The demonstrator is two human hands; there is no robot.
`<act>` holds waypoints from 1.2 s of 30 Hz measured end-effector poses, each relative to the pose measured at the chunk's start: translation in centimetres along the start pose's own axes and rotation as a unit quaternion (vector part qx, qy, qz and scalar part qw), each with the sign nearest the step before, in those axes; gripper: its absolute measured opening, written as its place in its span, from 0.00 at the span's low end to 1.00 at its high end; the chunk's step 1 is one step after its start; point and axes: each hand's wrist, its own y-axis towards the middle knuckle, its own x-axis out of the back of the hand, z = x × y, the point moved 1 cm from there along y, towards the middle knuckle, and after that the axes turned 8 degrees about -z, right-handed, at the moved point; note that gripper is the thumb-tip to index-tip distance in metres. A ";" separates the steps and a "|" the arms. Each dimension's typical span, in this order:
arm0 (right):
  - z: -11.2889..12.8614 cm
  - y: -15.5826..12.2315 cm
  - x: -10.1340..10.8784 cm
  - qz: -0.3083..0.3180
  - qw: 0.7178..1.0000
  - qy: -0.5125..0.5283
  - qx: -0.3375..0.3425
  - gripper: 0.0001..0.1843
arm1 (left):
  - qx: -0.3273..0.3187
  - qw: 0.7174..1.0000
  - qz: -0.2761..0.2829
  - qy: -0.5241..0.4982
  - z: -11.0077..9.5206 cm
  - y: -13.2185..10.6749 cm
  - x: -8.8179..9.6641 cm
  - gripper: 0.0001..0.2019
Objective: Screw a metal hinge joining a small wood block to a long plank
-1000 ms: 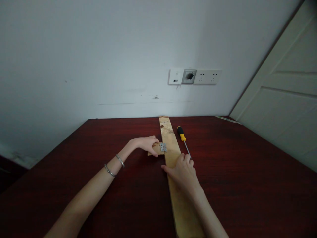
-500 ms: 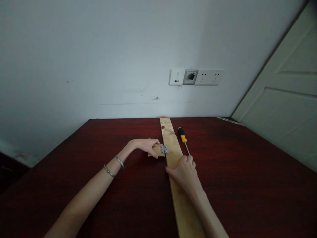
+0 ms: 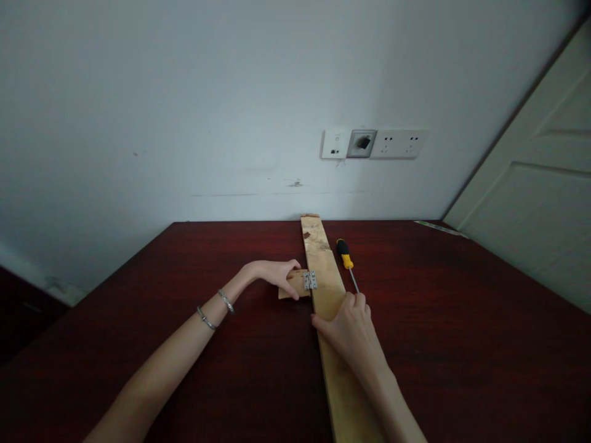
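Note:
My left hand (image 3: pixel 279 275) grips a small wooden block (image 3: pixel 295 286) between thumb and fingers, at the left edge of a long wooden board (image 3: pixel 329 280). A metal hinge (image 3: pixel 309 280) spans the joint, one leaf on the block and the other on the board. Lower down, my right hand (image 3: pixel 351 323) is wrapped across the board, thumb at its left edge and fingers over its right edge. Just beyond those fingers lies a screwdriver (image 3: pixel 345 255) with a black and yellow handle; its tip is close to my right hand.
The dark red tabletop (image 3: pixel 438 332) meets a pale wall (image 3: pixel 231 123) that carries a row of sockets (image 3: pixel 397 143). A white panelled door (image 3: pixel 545 191) stands at the right. A thin strip (image 3: pixel 441 229) lies near the table's back right edge.
The small block tilts slightly, its free left end a little nearer me. Both hands keep their grip. The whole view has shifted slightly.

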 end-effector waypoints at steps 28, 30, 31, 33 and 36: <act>0.0 -0.4 0.8 -0.022 0.999 0.014 0.042 0.25 | -0.016 0.995 -0.093 -0.042 0.7 1.2 -0.2 0.24; 0.0 -0.4 0.7 -0.022 0.999 0.010 0.043 0.25 | -0.014 0.995 -0.090 -0.043 0.7 1.2 -0.2 0.25; 0.0 -0.4 0.7 -0.022 0.999 0.010 0.043 0.25 | -0.014 0.995 -0.088 -0.043 0.7 1.2 -0.2 0.25; -0.1 -0.4 0.6 -0.024 0.999 0.012 0.045 0.25 | -0.015 0.995 -0.088 -0.043 0.8 1.2 -0.2 0.24; -0.2 -0.3 0.5 -0.029 0.998 0.018 0.050 0.25 | -0.011 0.996 -0.088 -0.032 0.8 1.2 -0.2 0.25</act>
